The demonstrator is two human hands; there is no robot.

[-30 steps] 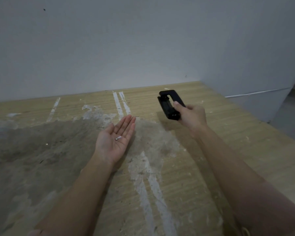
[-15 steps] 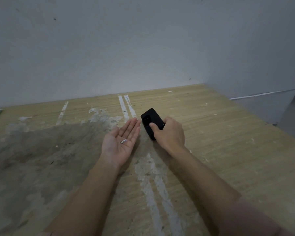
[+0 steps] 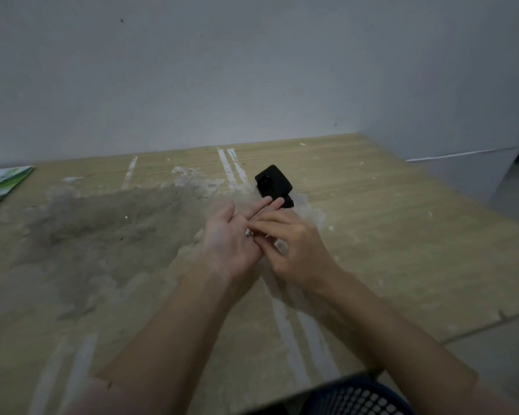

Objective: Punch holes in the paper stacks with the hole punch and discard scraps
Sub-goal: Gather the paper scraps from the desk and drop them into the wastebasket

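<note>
The black hole punch (image 3: pixel 272 181) lies on the wooden table (image 3: pixel 372 235), just beyond my fingertips, and no hand touches it. My left hand (image 3: pixel 232 235) is held palm up over the table with straight fingers. Small pale paper scraps (image 3: pixel 248 233) rest in that palm. My right hand (image 3: pixel 291 247) reaches across from the right, fingers curled. Its thumb and fingertips pinch at the scraps in the left palm. A corner of a green and white paper stack (image 3: pixel 3 182) shows at the far left edge of the table.
A dark mesh basket (image 3: pixel 357 396) sits below the table's near edge at the bottom right. A grey wall (image 3: pixel 252 70) stands behind the table. The table has a rough grey patch (image 3: pixel 102 229) and white streaks; its right edge drops to the floor.
My right hand has set the hole punch down on the table and moved to my left palm. The view has shifted, bringing the basket and the paper stack into sight.
</note>
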